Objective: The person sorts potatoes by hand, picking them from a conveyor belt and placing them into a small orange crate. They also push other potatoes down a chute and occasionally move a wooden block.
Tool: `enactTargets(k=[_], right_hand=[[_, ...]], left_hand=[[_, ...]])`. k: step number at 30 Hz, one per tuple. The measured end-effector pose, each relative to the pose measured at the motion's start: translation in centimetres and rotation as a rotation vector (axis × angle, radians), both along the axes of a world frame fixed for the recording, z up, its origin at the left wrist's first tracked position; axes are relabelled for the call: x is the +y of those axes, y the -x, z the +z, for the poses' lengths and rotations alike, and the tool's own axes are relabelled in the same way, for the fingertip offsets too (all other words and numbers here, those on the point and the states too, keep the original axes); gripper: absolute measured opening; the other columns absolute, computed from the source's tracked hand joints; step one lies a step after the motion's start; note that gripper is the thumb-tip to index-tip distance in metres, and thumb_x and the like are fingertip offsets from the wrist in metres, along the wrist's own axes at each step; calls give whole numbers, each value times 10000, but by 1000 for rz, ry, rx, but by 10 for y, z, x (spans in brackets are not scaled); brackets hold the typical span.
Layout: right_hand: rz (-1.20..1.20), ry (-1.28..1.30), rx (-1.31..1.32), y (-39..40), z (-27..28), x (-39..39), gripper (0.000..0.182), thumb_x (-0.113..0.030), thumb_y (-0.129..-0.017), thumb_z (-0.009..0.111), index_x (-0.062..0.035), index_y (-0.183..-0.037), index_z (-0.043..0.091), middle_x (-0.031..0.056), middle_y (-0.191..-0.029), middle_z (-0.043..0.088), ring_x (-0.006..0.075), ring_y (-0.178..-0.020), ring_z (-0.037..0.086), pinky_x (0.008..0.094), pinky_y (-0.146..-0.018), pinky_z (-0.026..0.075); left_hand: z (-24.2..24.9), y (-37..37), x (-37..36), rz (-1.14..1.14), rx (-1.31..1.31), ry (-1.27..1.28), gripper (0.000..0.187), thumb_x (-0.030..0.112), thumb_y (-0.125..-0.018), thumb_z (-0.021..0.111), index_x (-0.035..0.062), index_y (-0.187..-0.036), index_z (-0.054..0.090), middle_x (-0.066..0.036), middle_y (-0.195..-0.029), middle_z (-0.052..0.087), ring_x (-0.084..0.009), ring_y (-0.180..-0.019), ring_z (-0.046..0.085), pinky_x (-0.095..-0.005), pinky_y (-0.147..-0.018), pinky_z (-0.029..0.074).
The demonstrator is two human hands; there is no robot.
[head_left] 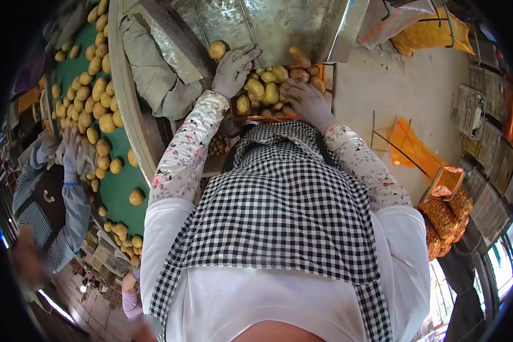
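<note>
Both my hands wear pale grey gloves. My left hand (233,71) lies at the lower edge of a metal chute (268,31), its fingers stretched out and holding nothing. A single potato (217,49) rests on the chute just beside that hand. Below the chute, a container lined with orange netting is filled with potatoes (271,91). My right hand (312,104) reaches over its right side, fingers spread flat on the potatoes. What lies under that palm is hidden.
At left, a green conveyor belt (125,188) carries many potatoes past a co-worker's gloved hands (74,151). A grey cloth (148,62) drapes over the frame by my left arm. Filled net sacks (447,219) and an orange net bag (407,145) are at right.
</note>
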State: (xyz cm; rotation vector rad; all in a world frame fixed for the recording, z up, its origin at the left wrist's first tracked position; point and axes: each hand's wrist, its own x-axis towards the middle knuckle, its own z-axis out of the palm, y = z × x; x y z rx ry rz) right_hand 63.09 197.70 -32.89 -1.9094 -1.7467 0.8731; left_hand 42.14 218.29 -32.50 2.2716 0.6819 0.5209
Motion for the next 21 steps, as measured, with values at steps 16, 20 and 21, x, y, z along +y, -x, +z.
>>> enactTargets(k=[16, 20, 21], right_hand=[[-581, 67, 86, -38, 9, -47, 351, -158, -923, 665, -69, -1263, 679, 200, -1125, 680, 405, -1019, 646, 452, -924, 527], [-730, 19, 17, -32, -4, -49, 429, -192, -944, 668, -50, -1337, 569, 255, -1187, 652, 452, -1040, 637, 492, -904, 523], [-746, 40, 61, -36, -10, -49, 425, -217, -960, 653, -49, -1338, 557, 267, -1184, 654, 460, -1053, 635, 505, -898, 522]], left_hand=[[-33, -65, 23, -530, 121, -504, 635, 126, -891, 604, 339, -1486, 539, -72, -1531, 502, -320, -1442, 450, -512, -1214, 371], [-36, -64, 23, -603, 129, -493, 594, 136, -910, 571, 320, -1474, 551, -45, -1520, 507, -302, -1414, 478, -504, -1207, 381], [-32, -69, 23, -618, 148, -496, 592, 135, -908, 572, 317, -1470, 554, -38, -1519, 507, -291, -1403, 488, -499, -1201, 390]])
